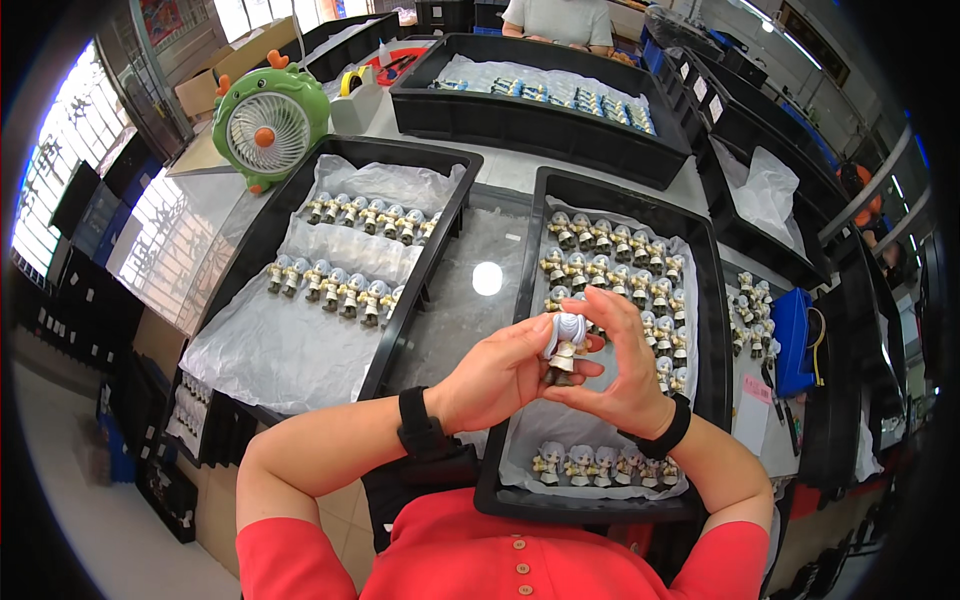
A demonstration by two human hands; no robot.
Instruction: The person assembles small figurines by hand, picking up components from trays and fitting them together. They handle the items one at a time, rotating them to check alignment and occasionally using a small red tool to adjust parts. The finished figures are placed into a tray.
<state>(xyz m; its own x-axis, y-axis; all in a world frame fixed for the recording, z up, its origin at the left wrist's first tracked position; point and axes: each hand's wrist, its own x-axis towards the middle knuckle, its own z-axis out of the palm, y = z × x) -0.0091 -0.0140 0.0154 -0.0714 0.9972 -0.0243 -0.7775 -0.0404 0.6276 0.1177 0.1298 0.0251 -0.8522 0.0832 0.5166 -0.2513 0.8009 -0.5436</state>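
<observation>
A small figurine [565,352] with pale hair, a white coat and dark feet is held upright above the right-hand tray. My left hand [490,375] pinches it from the side, thumb against the hair. Around its other side curls my right hand [632,365], fingertips by the head and thumb at the feet. Below both hands, the black tray [712,300] holds rows of similar figurines [605,240] on white sheeting, with another row [603,465] along its near end. My hands hide part of the middle rows.
On the left stands another black tray [225,290] with two figurine rows. Behind are a green fan [268,130], a tape dispenser [355,100] and a large tray [540,125] of blue-and-white pieces. At right are loose figurines [750,315] and a blue bin [795,345]. Another person [558,20] sits opposite.
</observation>
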